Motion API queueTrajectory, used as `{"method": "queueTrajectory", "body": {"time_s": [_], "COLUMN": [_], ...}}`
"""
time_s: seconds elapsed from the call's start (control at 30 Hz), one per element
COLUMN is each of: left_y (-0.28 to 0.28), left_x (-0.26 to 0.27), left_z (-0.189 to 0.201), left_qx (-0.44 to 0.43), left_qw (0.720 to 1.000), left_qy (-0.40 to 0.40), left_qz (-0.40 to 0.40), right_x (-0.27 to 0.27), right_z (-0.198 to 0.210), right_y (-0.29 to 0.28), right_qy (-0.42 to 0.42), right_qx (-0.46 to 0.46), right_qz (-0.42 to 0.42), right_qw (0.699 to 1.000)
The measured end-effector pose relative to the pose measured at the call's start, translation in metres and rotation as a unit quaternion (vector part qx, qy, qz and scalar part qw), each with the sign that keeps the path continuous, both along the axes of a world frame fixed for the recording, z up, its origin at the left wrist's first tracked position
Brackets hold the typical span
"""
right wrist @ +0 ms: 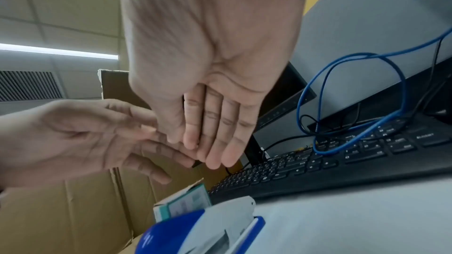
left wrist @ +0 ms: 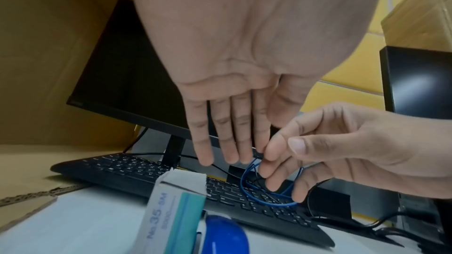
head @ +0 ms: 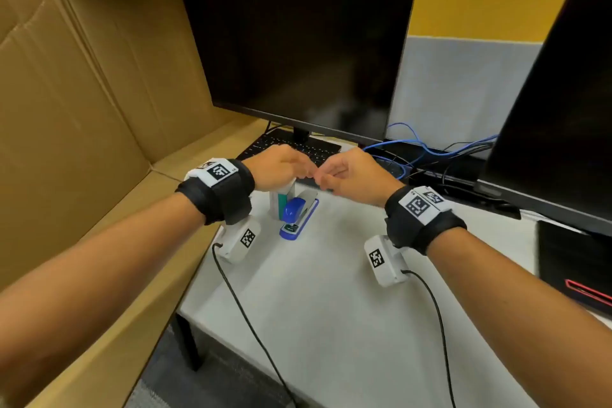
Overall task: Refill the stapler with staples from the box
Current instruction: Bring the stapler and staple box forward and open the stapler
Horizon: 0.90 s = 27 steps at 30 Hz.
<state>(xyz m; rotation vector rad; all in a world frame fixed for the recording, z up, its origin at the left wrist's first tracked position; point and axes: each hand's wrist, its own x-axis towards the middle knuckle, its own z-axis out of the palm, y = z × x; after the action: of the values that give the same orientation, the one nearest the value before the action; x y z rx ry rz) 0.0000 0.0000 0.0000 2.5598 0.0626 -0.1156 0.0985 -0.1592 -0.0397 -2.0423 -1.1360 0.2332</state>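
A blue and white stapler [head: 299, 212] lies on the white desk [head: 331, 291]. Touching its left side stands a small white and teal staple box [head: 281, 200], its top flap open [left wrist: 182, 178]. My left hand [head: 308, 172] and right hand [head: 326, 175] hover just above both, fingertips meeting. In the left wrist view my left fingers [left wrist: 232, 142] are straight, and my right hand [left wrist: 281, 154] presses its thumb against its index finger at my left index tip. No staple strip shows between them. The right wrist view has the stapler [right wrist: 195, 235] and box [right wrist: 183, 202] below the hands.
A black keyboard [head: 291, 146] and a dark monitor [head: 298, 50] sit right behind the hands. Blue and black cables [head: 414, 146] pile at the back right under a second monitor [head: 563, 93]. A large cardboard box [head: 82, 93] walls the left side. A black device [head: 573, 262] lies at the right edge.
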Motion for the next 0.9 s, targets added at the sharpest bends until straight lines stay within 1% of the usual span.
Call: {"method": "queueTrajectory", "body": {"time_s": [0.1, 0.2, 0.3, 0.43, 0.53, 0.6, 0.7, 0.8, 0.9], "left_y": [0.007, 0.019, 0.032, 0.044, 0.046, 0.043, 0.037, 0.024, 0.0], "left_x": [0.001, 0.007, 0.011, 0.011, 0.01, 0.01, 0.011, 0.01, 0.008], "left_z": [-0.008, -0.022, -0.035, -0.048, -0.054, -0.054, -0.053, -0.053, -0.054], "left_qx": [0.075, 0.16, 0.208, 0.201, 0.189, 0.199, 0.203, 0.205, 0.185], "left_qw": [0.997, 0.987, 0.978, 0.979, 0.981, 0.979, 0.979, 0.979, 0.983], "left_qy": [0.003, -0.003, -0.001, 0.024, 0.009, 0.011, 0.024, 0.012, 0.008], "left_qz": [-0.006, 0.004, 0.021, 0.023, 0.04, 0.036, 0.018, 0.007, -0.012], "right_x": [-0.001, -0.007, -0.014, -0.026, -0.034, -0.036, -0.035, -0.034, -0.037], "right_z": [-0.008, -0.019, -0.024, -0.034, -0.04, -0.04, -0.039, -0.038, -0.034], "right_y": [0.004, 0.013, 0.024, 0.042, 0.045, 0.041, 0.03, 0.012, -0.019], "right_qy": [-0.003, -0.005, -0.031, -0.056, -0.109, -0.117, -0.128, -0.147, -0.146], "right_qx": [-0.023, -0.041, -0.061, -0.088, -0.144, -0.154, -0.144, -0.173, -0.195], "right_qz": [-0.004, -0.003, 0.003, 0.0, 0.018, 0.021, 0.019, 0.01, -0.003], "right_qw": [1.0, 0.999, 0.998, 0.994, 0.983, 0.981, 0.981, 0.974, 0.97]}}
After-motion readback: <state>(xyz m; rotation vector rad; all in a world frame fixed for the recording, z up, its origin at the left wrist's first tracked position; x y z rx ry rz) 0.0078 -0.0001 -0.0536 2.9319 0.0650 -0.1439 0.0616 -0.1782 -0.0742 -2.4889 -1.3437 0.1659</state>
